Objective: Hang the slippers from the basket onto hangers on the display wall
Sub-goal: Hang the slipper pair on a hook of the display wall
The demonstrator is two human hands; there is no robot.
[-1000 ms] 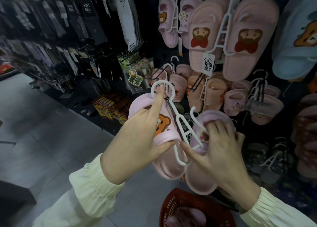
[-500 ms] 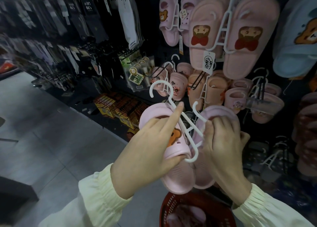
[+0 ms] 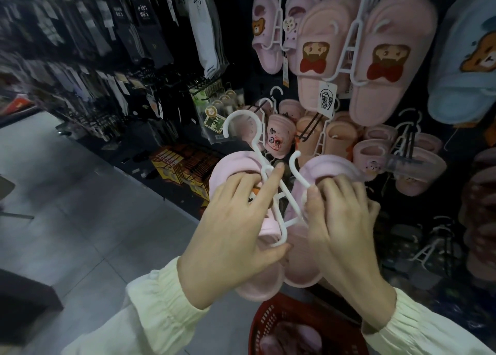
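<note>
Two pink slippers (image 3: pixel 236 164) held before the display wall (image 3: pixel 243 46), above a red basket (image 3: pixel 268 317); left hand (image 3: pixel 230 234) grip clasps one plus the white hanger (image 3: pixel 241 115); right hand (image 3: pixel 341 220) grip clasps the other; likely light, squashy foam, best pinched at the strap.

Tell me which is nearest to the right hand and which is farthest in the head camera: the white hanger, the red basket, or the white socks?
1. The white hanger: right at the thumb of the right hand.
2. The red basket: just below, by the wrists.
3. The white socks: far up left on the wall.
</note>
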